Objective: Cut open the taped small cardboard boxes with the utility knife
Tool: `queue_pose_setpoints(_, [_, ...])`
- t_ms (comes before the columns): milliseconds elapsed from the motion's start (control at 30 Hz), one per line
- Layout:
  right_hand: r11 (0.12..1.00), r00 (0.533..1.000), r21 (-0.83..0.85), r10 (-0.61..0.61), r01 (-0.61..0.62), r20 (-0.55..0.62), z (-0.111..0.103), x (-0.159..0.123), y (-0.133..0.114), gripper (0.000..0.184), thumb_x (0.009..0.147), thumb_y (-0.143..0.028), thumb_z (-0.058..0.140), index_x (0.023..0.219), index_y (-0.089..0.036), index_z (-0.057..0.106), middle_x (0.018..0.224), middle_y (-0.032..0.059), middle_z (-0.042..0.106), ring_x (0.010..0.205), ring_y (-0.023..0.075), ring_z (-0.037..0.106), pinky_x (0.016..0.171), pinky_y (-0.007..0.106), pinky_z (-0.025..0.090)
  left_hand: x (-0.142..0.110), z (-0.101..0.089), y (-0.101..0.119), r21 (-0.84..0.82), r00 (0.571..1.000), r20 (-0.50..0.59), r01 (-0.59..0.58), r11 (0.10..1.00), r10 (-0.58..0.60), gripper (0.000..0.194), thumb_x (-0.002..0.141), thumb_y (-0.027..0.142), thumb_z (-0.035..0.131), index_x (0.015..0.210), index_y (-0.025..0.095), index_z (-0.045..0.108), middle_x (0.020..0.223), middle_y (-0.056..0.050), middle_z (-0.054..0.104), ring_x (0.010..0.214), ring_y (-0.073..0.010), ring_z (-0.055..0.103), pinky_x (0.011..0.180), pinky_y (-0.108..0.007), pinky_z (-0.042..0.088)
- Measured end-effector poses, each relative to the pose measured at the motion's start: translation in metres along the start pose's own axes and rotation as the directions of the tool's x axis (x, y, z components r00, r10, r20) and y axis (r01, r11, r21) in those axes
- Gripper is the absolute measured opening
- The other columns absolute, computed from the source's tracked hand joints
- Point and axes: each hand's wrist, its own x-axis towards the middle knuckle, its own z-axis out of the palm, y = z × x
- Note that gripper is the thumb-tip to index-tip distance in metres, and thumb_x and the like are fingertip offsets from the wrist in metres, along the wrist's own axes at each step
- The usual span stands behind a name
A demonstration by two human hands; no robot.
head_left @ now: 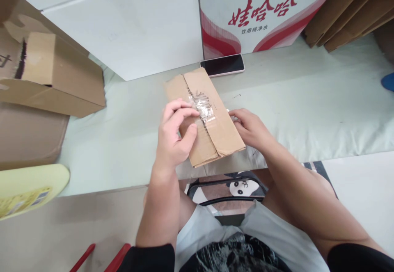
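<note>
Resting on a desk point(123, 140) covered in pale green cloth, a flat, rectangular cardboard box point(214, 129) lies at a slant between a person's two bare hands. Its brown card is matte and slightly creased, split lengthwise by a jagged, perforated seam point(207, 131). A patch of clear tape point(205, 107), wrinkled and glossy, crosses that seam.

The left hand point(177, 130) lies on the box's left half, fingers loosely bent, thumb apart, fingertips near the tape. The right hand point(246, 126) is at the box's right edge, thumb and fingers bent close together; whether they grip anything is hidden.

Just beyond the box, a smartphone point(223, 65) with a dark glassy screen and pinkish rim lies flat. Behind the box stand a smooth, plain white carton point(138, 30) and a white drinking-water carton point(264, 11) with red Chinese brush lettering and sweeping red bands. Well left of the box sits a larger brown carton point(76, 79) with a torn, dark-edged opening; nearer the person is a rounded yellow-green object point(30, 181) with a label. Far right of the box, folded cardboard sheets point(347, 13) stand upright.

The cloth ripples along the desk's front edge. Below the box show a cartoon panda face point(243, 188), black bars point(227, 199) and the person's light grey shorts point(209, 227). Pale, smooth flooring point(92, 218) and red bars point(117, 257) lie lower left of the box.
</note>
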Motion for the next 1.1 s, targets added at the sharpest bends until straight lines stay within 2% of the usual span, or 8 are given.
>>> queue_pose_setpoints(267, [0.999, 0.998, 0.044, -0.02, 0.023, -0.06, 0.002, 0.0, -0.002, 0.044, 0.085, -0.015, 0.045, 0.117, -0.022, 0.073, 0.113, 0.0117, 0.074, 0.104, 0.027, 0.068, 0.093, 0.041, 0.052, 0.0, 0.0, 0.0, 0.019, 1.0, 0.002, 0.004, 1.0, -0.004, 0.017, 0.094, 0.028, 0.056, 0.106, 0.028, 0.068, 0.122, -0.006, 0.065, 0.125, -0.0265, 0.061, 0.129, -0.057, 0.038])
queue_pose_setpoints(367, [0.995, 0.996, 0.098, 0.006, 0.002, -0.088, -0.001, 0.0, -0.008, 0.041, 0.082, -0.016, 0.046, 0.113, -0.022, 0.073, 0.108, 0.0102, 0.074, 0.096, 0.0247, 0.066, 0.09, 0.039, 0.051, 0.0, 0.0, 0.0, 0.029, 1.0, 0.012, 0.0, 1.0, 0.0, 0.017, 0.094, 0.029, 0.056, 0.107, 0.028, 0.068, 0.122, -0.007, 0.065, 0.126, -0.0262, 0.061, 0.129, -0.056, 0.039])
queue_pose_setpoints(467, [0.965, 0.99, 0.253, 0.098, -0.071, -0.097, -0.006, -0.001, -0.017, 0.036, 0.078, -0.019, 0.049, 0.106, -0.023, 0.071, 0.104, 0.0067, 0.073, 0.076, 0.0187, 0.06, 0.079, 0.036, 0.051, 0.0, -0.001, 0.0, 0.016, 1.0, 0.008, 0.002, 1.0, -0.002, 0.017, 0.094, 0.029, 0.056, 0.106, 0.028, 0.068, 0.122, -0.006, 0.065, 0.125, -0.0261, 0.061, 0.129, -0.056, 0.039])
queue_pose_setpoints(567, [0.865, 0.98, 0.49, 0.174, -0.108, -0.092, -0.012, -0.003, -0.027, 0.032, 0.074, -0.023, 0.052, 0.102, -0.024, 0.067, 0.102, 0.0044, 0.072, 0.066, 0.0152, 0.054, 0.07, 0.033, 0.049, 0.0, 0.0, 0.0, 0.009, 1.0, 0.009, 0.008, 1.0, -0.008, 0.016, 0.094, 0.028, 0.057, 0.106, 0.028, 0.068, 0.122, -0.006, 0.064, 0.125, -0.026, 0.061, 0.128, -0.055, 0.039])
queue_pose_setpoints(700, [0.69, 0.98, 0.716, 0.196, -0.105, -0.045, -0.023, -0.008, -0.036, 0.035, 0.069, -0.029, 0.049, 0.103, -0.027, 0.06, 0.102, 0.0055, 0.074, 0.076, 0.0201, 0.066, 0.078, 0.039, 0.055, 0.0, 0.001, 0.0, -0.009, 1.0, -0.007, 0.004, 1.0, -0.004, 0.016, 0.093, 0.027, 0.057, 0.105, 0.027, 0.068, 0.121, -0.006, 0.064, 0.125, -0.0251, 0.061, 0.129, -0.054, 0.039])
queue_pose_setpoints(900, [0.673, 0.985, 0.736, 0.166, -0.073, -0.054, -0.03, -0.013, -0.041, 0.044, 0.069, -0.031, 0.044, 0.11, -0.029, 0.059, 0.114, 0.0074, 0.076, 0.097, 0.026, 0.073, 0.091, 0.049, 0.057, -0.001, 0.001, 0.0, -0.006, 1.0, -0.004, 0.018, 1.0, -0.018, 0.016, 0.093, 0.028, 0.058, 0.105, 0.028, 0.068, 0.121, -0.006, 0.065, 0.125, -0.025, 0.061, 0.127, -0.053, 0.041])
queue_pose_setpoints(1000, [0.609, 0.978, 0.791, 0.194, -0.062, -0.073, -0.028, -0.014, -0.039, 0.047, 0.068, -0.026, 0.046, 0.113, -0.031, 0.061, 0.115, 0.0048, 0.077, 0.097, 0.0246, 0.074, 0.094, 0.05, 0.058, -0.001, 0.001, 0.0, -0.006, 1.0, -0.002, 0.02, 1.0, -0.02, 0.016, 0.093, 0.027, 0.057, 0.105, 0.027, 0.068, 0.121, -0.006, 0.065, 0.126, -0.0253, 0.061, 0.126, -0.053, 0.042])
queue_pose_setpoints(1100, [0.522, 0.974, 0.853, 0.196, -0.002, -0.118, -0.025, -0.014, -0.034, 0.043, 0.075, -0.027, 0.05, 0.114, -0.038, 0.063, 0.119, -0.0015, 0.077, 0.1, 0.0222, 0.075, 0.093, 0.049, 0.059, -0.001, 0.001, 0.0, -0.013, 1.0, -0.008, 0.01, 1.0, -0.01, 0.017, 0.092, 0.026, 0.057, 0.105, 0.027, 0.069, 0.121, -0.006, 0.065, 0.126, -0.0257, 0.061, 0.126, -0.054, 0.042])
